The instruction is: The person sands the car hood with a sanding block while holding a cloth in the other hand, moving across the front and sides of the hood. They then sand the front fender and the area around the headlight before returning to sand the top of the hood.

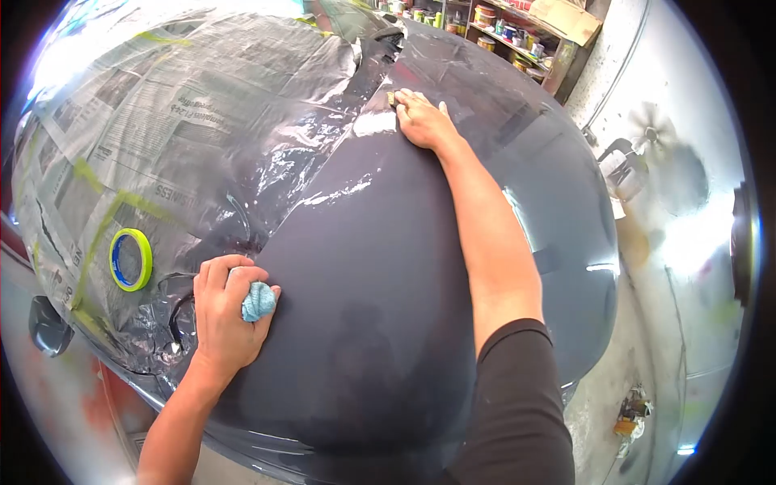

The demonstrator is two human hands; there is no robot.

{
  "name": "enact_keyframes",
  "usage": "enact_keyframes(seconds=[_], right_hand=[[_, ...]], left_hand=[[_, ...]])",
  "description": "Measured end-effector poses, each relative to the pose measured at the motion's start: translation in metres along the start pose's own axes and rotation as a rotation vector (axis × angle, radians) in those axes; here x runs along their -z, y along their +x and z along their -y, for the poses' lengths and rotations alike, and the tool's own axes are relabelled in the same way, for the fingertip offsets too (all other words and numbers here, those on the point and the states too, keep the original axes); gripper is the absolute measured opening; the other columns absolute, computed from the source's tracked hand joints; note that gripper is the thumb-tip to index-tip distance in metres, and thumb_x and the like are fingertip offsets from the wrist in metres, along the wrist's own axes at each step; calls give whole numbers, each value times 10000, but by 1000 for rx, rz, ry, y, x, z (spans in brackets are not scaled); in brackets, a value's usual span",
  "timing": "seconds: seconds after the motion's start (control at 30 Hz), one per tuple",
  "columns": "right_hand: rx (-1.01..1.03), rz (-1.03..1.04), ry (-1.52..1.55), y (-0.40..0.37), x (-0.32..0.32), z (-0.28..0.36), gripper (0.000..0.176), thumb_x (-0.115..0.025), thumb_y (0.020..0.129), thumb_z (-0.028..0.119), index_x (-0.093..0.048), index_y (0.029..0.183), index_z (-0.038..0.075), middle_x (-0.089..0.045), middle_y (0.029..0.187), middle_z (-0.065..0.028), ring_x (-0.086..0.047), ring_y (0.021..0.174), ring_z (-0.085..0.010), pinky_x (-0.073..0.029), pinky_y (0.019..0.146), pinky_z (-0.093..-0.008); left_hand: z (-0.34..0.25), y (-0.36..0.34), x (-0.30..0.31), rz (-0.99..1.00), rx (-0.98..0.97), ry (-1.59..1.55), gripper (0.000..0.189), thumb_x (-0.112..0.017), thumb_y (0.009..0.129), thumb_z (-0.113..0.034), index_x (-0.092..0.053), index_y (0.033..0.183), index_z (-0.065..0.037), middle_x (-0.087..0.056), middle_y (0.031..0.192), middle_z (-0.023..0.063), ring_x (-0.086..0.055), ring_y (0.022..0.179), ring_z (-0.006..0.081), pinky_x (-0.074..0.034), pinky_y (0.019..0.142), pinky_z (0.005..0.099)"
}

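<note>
A dark grey car panel (364, 242) with a glossy, wet-looking sheen fills the middle of the view. My left hand (222, 311) rests at the panel's left border, its fingers closed round a crumpled light blue cloth (259, 302). Stretched far forward, my right hand (423, 120) lies on the upper part of the panel. A small yellow-brown pad (391, 99) pokes out at its fingertips; most of it is hidden under the hand. Bright reflections lie just beside these fingers.
Newspaper masking (194, 109) and plastic film (299, 153) cover the car's left part. On the paper lies a roll of yellow-green tape (144, 260). Shelves with cans (509, 34) stand at the back, a fan (651, 133) at the right. A side mirror (50, 326) juts out at left.
</note>
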State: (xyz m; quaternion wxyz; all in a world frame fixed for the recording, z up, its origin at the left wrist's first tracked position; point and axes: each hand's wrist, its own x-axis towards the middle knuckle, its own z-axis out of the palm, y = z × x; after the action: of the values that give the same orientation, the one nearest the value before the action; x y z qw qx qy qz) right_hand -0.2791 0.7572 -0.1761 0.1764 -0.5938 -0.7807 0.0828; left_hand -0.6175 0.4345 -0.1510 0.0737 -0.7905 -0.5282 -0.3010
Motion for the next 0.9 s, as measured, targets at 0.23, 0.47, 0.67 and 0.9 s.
enact_keyframes(seconds=[0.23,0.47,0.67,0.9], right_hand=[[231,110,-83,-46,-3,28,671,-317,1162,504,-288,1750,183,-183,1848,-52,-180,1699,-268,-120,1340,-669],[-64,1,-78,16,-19,68,658,-342,1153,505,-336,1712,157,-259,1821,-91,-219,1687,-284,-149,1328,-698],[175,-2,-115,-117,-34,134,676,-302,1166,495,-319,1721,110,-247,1826,-97,-229,1684,-303,-147,1338,-665],[280,-154,51,-359,-55,274,673,-523,1106,400,-412,1657,31,-381,1751,-158,-329,1634,-323,-245,1300,-657]], left_hand=[[-2,-1,-4,-7,10,9,282,-862,832,-90,-691,1053,-59,-662,1160,143,-615,1089,361,-468,966,476],[-1,0,3,-6,-18,-40,261,-857,843,-75,-696,1049,-72,-659,1139,126,-608,1081,357,-472,960,472],[-1,-3,6,-38,-27,-51,200,-809,925,-137,-699,1074,-61,-663,1146,132,-613,1105,369,-468,966,465],[26,-10,-15,-192,-81,-209,237,-806,941,-179,-709,1134,-81,-685,1143,136,-628,1074,379,-488,918,505]])
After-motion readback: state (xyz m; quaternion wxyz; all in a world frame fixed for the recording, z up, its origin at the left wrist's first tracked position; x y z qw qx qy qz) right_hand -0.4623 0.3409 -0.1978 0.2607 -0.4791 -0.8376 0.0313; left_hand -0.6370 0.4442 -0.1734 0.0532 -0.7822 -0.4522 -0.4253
